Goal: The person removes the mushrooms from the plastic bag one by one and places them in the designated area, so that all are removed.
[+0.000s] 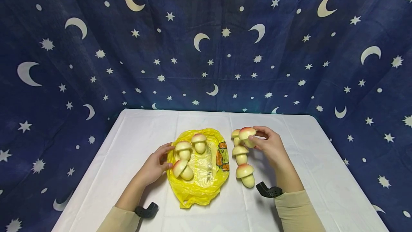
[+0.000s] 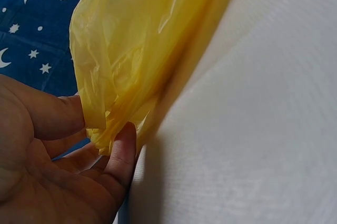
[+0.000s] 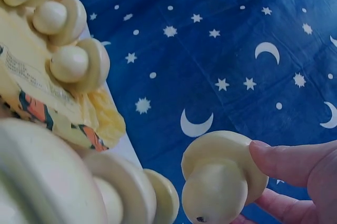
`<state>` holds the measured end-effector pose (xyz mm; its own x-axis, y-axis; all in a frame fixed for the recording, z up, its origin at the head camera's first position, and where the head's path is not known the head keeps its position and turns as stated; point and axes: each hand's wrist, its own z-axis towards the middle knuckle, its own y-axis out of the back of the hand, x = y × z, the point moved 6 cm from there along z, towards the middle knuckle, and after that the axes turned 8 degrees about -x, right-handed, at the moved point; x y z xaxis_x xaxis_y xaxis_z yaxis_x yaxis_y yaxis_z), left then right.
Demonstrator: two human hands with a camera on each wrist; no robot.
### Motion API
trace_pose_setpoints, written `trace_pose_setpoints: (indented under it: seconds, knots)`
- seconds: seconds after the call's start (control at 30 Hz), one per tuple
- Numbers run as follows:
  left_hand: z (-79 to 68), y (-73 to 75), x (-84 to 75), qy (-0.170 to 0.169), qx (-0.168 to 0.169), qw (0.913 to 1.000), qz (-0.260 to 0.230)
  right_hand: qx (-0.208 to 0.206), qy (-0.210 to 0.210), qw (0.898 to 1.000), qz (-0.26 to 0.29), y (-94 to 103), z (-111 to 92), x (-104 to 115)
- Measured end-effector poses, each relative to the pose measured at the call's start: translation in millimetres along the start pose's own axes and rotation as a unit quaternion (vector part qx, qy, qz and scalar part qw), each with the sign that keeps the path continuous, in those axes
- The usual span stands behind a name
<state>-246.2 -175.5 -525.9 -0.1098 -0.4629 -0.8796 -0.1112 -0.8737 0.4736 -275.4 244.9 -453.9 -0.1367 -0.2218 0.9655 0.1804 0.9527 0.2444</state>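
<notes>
A yellow plastic bag lies spread on the table, its rim bunched up. Three toy mushrooms rest on it: an upper one, a middle one and a tilted lower one. My left hand pinches the bag's left edge; the left wrist view shows thumb and fingers around the crumpled plastic. My right hand holds a red-tinged mushroom by its cap, its stem showing in the right wrist view. Beside the bag stand three more mushrooms: one partly hidden, one and one.
A white cloth covers the table. Dark blue fabric with moons and stars hangs behind and at both sides. Black curved mounts sit at the left wrist and the right wrist.
</notes>
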Motion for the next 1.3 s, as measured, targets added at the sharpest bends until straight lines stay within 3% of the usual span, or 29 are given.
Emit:
trace_pose_setpoints:
  seconds: [0.67,1.3]
  knots:
    - [0.6,-1.0,0.1,-0.005,0.005,1.0,-0.002,-0.029,-0.024,0.999,-0.005,25.8,15,-25]
    - [-0.2,0.5,0.6,0.006,0.002,1.0,-0.006,-0.036,-0.042,0.998,-0.014,26.1,25,-46]
